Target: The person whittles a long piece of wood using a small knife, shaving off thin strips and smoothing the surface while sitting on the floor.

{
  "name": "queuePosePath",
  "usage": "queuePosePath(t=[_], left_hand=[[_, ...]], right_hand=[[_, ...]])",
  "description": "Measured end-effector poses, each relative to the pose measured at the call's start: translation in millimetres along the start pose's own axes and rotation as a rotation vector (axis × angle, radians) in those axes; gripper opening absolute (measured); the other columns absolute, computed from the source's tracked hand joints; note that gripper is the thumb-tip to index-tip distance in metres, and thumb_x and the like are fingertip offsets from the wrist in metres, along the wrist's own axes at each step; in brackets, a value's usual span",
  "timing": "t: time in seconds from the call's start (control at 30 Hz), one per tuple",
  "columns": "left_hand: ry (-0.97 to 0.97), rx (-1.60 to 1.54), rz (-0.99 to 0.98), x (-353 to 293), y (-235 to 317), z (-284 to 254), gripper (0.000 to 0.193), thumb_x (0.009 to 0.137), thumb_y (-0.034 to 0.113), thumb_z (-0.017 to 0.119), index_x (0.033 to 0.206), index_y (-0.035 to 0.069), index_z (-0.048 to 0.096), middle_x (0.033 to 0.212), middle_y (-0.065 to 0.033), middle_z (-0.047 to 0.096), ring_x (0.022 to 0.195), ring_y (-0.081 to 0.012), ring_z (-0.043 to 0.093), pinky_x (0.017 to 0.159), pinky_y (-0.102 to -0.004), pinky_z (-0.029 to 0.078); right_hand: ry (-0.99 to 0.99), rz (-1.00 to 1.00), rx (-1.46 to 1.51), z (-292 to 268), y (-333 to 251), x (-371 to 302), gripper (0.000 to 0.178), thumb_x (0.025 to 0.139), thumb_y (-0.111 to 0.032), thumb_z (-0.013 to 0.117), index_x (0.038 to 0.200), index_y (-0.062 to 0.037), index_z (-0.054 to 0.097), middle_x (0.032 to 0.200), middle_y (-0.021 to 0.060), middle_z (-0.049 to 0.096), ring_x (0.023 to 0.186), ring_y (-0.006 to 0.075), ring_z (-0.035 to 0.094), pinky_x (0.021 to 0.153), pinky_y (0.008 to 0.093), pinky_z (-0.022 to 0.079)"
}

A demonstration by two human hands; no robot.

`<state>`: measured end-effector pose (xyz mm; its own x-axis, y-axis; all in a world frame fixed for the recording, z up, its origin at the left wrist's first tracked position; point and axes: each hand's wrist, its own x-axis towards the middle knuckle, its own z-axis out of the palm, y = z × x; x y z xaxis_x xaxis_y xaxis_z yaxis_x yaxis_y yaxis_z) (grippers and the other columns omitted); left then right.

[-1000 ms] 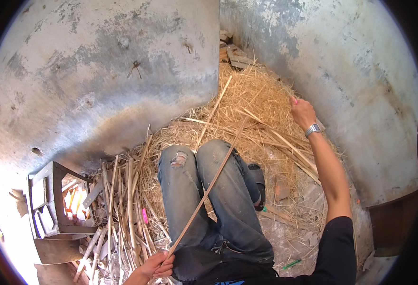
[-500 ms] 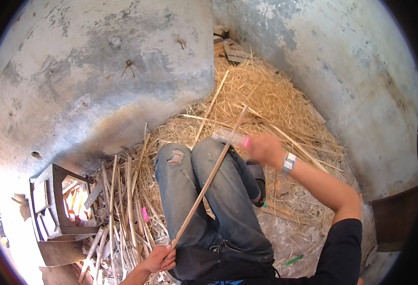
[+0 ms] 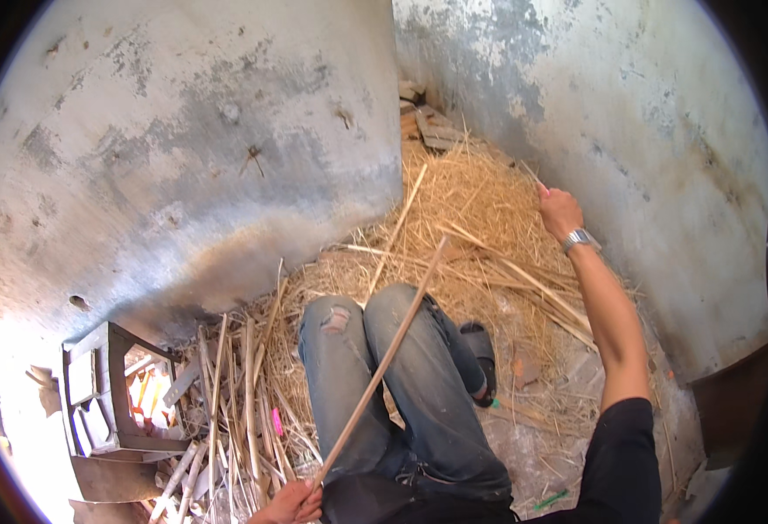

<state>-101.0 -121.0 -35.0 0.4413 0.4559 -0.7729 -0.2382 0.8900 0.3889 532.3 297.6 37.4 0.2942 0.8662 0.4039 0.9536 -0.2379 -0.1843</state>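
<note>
My left hand [image 3: 293, 504] is closed around the lower end of a long thin wooden stick [image 3: 382, 362]. The stick slants up and away across my thighs, its far end past my knees. Far out at the right, my right hand [image 3: 560, 212] is closed on a pink-handled knife [image 3: 532, 173]. Its thin blade points up and left, near the wall, well apart from the stick. Most of the handle is hidden in my fist.
Pale shavings [image 3: 480, 196] are heaped ahead, with loose strips [image 3: 524, 271] on them. More sticks [image 3: 249, 393] lie left of my legs beside a dark frame [image 3: 120, 393]. Grey walls [image 3: 655, 148] close in ahead and right. A bright pink piece [image 3: 277, 422] lies among the sticks.
My right hand has swung away from the stick, outward and up to the right, with the knife. My left hand still grips the stick, which keeps nearly the same slant.
</note>
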Motion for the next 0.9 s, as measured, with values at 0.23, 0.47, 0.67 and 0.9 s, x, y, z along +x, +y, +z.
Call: queuePosePath(t=[0.23, 0.47, 0.67, 0.9], left_hand=[[-0.012, -0.096, -0.034, 11.9, -5.9, -12.9, 0.039, 0.109, 0.04, 0.049, 0.08, 0.014, 0.049, 0.056, 0.0, 0.038, 0.046, -0.0164, 0.036, 0.047, -0.0319, 0.03], [-0.073, 0.34, 0.211, 5.5, 33.9, 41.7, 0.045, 0.116, 0.036, 0.035, 0.085, 0.006, 0.047, 0.05, 0.0002, 0.035, 0.041, -0.0112, 0.033, 0.042, -0.0272, 0.03], [-0.075, 0.321, 0.23, 19.4, 23.9, 44.5, 0.044, 0.116, 0.035, 0.034, 0.085, 0.006, 0.046, 0.05, 0.0003, 0.034, 0.041, -0.0109, 0.033, 0.042, -0.0252, 0.03], [-0.097, 0.335, 0.253, 3.0, 36.2, 49.3, 0.044, 0.115, 0.038, 0.037, 0.084, 0.007, 0.045, 0.05, -0.0002, 0.035, 0.04, -0.0109, 0.032, 0.041, -0.0269, 0.03]], right_hand=[[-0.262, -0.33, 0.306, -36.5, -121.9, -86.4, 0.07, 0.108, -0.057, 0.038, 0.068, -0.0059, 0.064, 0.052, 0.0134, 0.053, 0.049, 0.0308, 0.054, 0.051, 0.046, 0.045], [-0.585, -0.636, 0.193, -59.1, -177.9, -207.8, 0.062, 0.102, -0.062, 0.047, 0.082, -0.0059, 0.066, 0.059, 0.0174, 0.062, 0.054, 0.0382, 0.064, 0.051, 0.0504, 0.049], [-0.797, -0.803, 0.219, -75.7, -185.9, -255.5, 0.063, 0.102, -0.065, 0.045, 0.083, -0.0085, 0.066, 0.063, 0.0176, 0.068, 0.056, 0.0369, 0.069, 0.05, 0.0484, 0.054], [-0.564, -0.355, 0.081, -29.8, -135.8, -129.5, 0.063, 0.104, -0.063, 0.042, 0.09, -0.0081, 0.071, 0.066, 0.0149, 0.068, 0.056, 0.0335, 0.067, 0.049, 0.0485, 0.051]])
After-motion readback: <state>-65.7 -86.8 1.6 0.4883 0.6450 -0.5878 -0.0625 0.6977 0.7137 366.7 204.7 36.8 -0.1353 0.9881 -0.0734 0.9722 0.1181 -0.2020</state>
